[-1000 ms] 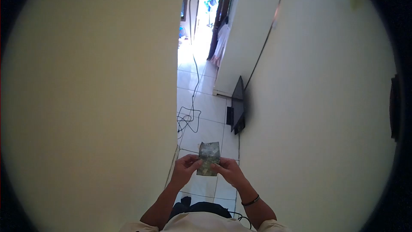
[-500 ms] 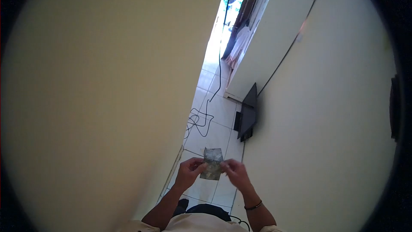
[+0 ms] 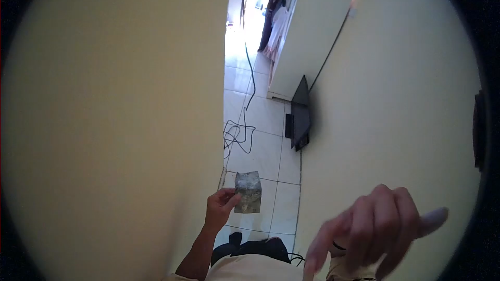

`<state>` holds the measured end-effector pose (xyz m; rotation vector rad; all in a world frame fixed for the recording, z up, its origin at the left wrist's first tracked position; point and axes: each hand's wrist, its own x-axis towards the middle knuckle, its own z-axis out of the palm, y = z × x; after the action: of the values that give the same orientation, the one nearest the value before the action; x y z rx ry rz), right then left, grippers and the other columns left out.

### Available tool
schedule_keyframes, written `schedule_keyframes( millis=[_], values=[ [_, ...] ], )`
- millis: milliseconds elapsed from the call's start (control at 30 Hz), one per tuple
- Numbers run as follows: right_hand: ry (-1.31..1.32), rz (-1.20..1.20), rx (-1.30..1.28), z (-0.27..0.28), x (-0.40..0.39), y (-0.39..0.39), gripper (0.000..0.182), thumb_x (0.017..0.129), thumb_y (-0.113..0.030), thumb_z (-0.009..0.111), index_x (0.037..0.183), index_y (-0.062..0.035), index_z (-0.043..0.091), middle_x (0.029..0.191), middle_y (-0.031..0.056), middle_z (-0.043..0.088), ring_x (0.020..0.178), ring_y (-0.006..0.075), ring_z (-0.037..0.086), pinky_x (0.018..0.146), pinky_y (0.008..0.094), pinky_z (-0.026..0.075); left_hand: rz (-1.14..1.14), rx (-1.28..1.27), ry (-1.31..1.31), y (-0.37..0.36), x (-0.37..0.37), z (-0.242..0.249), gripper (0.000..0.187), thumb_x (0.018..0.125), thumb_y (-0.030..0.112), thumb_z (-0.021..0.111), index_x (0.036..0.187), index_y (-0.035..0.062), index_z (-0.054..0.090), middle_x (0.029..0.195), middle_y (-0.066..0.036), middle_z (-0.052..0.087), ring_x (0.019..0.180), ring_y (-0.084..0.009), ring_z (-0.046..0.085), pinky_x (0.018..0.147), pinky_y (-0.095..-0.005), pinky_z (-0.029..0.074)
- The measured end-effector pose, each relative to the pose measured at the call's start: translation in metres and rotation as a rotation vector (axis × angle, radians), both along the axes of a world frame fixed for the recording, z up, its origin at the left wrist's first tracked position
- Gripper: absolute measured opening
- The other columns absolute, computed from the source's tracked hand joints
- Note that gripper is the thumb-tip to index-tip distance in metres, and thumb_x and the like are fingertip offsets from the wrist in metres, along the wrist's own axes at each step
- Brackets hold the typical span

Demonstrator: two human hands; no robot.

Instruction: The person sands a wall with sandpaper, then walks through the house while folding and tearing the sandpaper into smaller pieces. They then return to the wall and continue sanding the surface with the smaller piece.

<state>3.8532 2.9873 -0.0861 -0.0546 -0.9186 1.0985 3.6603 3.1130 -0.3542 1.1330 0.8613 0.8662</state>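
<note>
My left hand (image 3: 220, 208) pinches the left edge of a worn grey sheet of sandpaper (image 3: 248, 193) between thumb and fingers. The sheet is creased across its middle, and its upper half looks pale and dusty. My right hand (image 3: 376, 226) is raised close to the camera at the lower right, large and slightly blurred. Its fingers are bent but spread apart, and I see nothing in them. Behind it, a dark band shows at the wrist.
Pale walls rise on the left (image 3: 120, 114) and right (image 3: 385, 109) of a narrow tiled floor (image 3: 260, 156). A black cable (image 3: 251, 78) lies tangled there. A dark flat-screen panel (image 3: 301, 119) leans by the right wall, below a white cabinet (image 3: 307, 36). Beyond is a bright doorway (image 3: 255, 0).
My right hand has let go of the sandpaper and moved right and up towards the camera. The sheet stays in my left hand. The view has shifted slightly.
</note>
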Motion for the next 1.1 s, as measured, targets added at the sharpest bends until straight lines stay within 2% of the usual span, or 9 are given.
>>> schedule_keyframes(
  millis=[100, 233, 767, 833, 867, 933, 1000, 1033, 1100],
  values=[
    [-0.245, 0.357, 0.157, 0.005, 0.026, 0.014, 0.066, 0.093, -0.061, 0.041, 0.064, -0.0071, 0.067, 0.058, 0.0091, 0.057, 0.055, 0.0212, 0.058, 0.081, 0.0726, 0.047, -0.012, -0.021, 0.022, 0.007, 0.005, -0.009, 0.019, 0.086, 0.008, 0.070, 0.101, -0.0028, 0.064, 0.088, -0.005, 0.066, 0.080, -0.0089, 0.061, 0.072, -0.0224, 0.051],
    [-0.195, 0.473, 0.163, -0.003, 0.052, 0.018, 0.067, 0.092, -0.061, 0.043, 0.063, -0.0047, 0.066, 0.059, 0.0084, 0.058, 0.056, 0.0217, 0.059, 0.080, 0.0745, 0.048, 0.019, -0.011, 0.064, 0.014, 0.021, -0.005, 0.019, 0.086, 0.007, 0.070, 0.101, -0.0030, 0.064, 0.087, -0.005, 0.065, 0.080, -0.0085, 0.061, 0.072, -0.0218, 0.051],
    [-0.189, 0.387, 0.212, -0.018, 0.131, 0.051, 0.055, 0.093, -0.050, 0.051, 0.064, -0.0059, 0.066, 0.062, 0.0075, 0.058, 0.060, 0.0201, 0.060, 0.081, 0.0755, 0.048, -0.175, -0.008, -0.039, 0.090, 0.130, 0.010, 0.017, 0.086, 0.007, 0.070, 0.100, -0.0004, 0.064, 0.091, -0.003, 0.066, 0.082, -0.0094, 0.061, 0.075, -0.0239, 0.050],
    [-0.200, 0.422, 0.300, -0.031, 0.157, 0.045, 0.043, 0.092, -0.047, 0.057, 0.093, -0.0061, 0.071, 0.077, 0.0092, 0.063, 0.064, 0.0226, 0.061, 0.080, 0.0618, 0.055, -0.224, 0.007, 0.012, 0.089, 0.151, 0.011, 0.019, 0.087, 0.007, 0.068, 0.103, -0.0028, 0.063, 0.092, -0.005, 0.066, 0.085, -0.0099, 0.062, 0.077, -0.0241, 0.051],
    [-0.198, 0.418, 0.291, -0.035, 0.155, 0.040, 0.043, 0.092, -0.047, 0.057, 0.093, -0.0061, 0.071, 0.077, 0.0092, 0.063, 0.064, 0.0226, 0.061, 0.080, 0.0618, 0.055, -0.267, 0.016, 0.045, 0.089, 0.154, 0.013, 0.022, 0.089, 0.007, 0.067, 0.106, -0.0051, 0.062, 0.093, -0.007, 0.066, 0.087, -0.0103, 0.062, 0.078, -0.0242, 0.052],
    [-0.033, 0.005, 0.134, -0.056, 0.165, 0.016, 0.068, 0.096, -0.063, 0.026, 0.066, -0.0091, 0.054, 0.057, 0.0091, 0.053, 0.054, 0.0186, 0.058, 0.081, 0.0617, 0.053, -0.316, 0.002, 0.045, 0.088, 0.175, 0.000, 0.023, 0.089, 0.008, 0.067, 0.106, -0.0052, 0.062, 0.093, -0.007, 0.066, 0.088, -0.0104, 0.062, 0.078, -0.0243, 0.052],
    [-0.123, -0.283, 0.086, -0.089, 0.181, 0.020, 0.059, 0.099, -0.055, 0.032, 0.068, -0.0100, 0.055, 0.058, 0.0083, 0.052, 0.056, 0.0178, 0.058, 0.080, 0.0546, 0.055, -0.340, -0.010, 0.015, 0.087, 0.193, -0.008, 0.024, 0.089, 0.010, 0.067, 0.107, -0.0052, 0.062, 0.093, -0.007, 0.066, 0.088, -0.0104, 0.062, 0.079, -0.0244, 0.052],
    [0.052, -0.511, -0.061, -0.100, 0.169, 0.019, 0.056, 0.100, -0.052, 0.034, 0.072, -0.0093, 0.057, 0.062, 0.0077, 0.054, 0.057, 0.0181, 0.058, 0.077, 0.0503, 0.054, -0.418, 0.009, 0.055, 0.086, 0.201, -0.005, 0.024, 0.089, 0.011, 0.068, 0.106, -0.0045, 0.062, 0.093, -0.006, 0.066, 0.088, -0.0101, 0.061, 0.079, -0.0252, 0.051],
    [-0.211, -0.673, -0.102, -0.121, 0.195, 0.021, 0.050, 0.101, -0.044, 0.038, 0.075, -0.0064, 0.058, 0.066, 0.0070, 0.055, 0.056, 0.0174, 0.055, 0.072, 0.0465, 0.052, -0.483, 0.020, 0.099, 0.088, 0.225, 0.000, 0.025, 0.088, 0.013, 0.069, 0.105, -0.0038, 0.062, 0.094, -0.005, 0.065, 0.087, -0.0099, 0.061, 0.079, -0.0260, 0.051]
  ],
)
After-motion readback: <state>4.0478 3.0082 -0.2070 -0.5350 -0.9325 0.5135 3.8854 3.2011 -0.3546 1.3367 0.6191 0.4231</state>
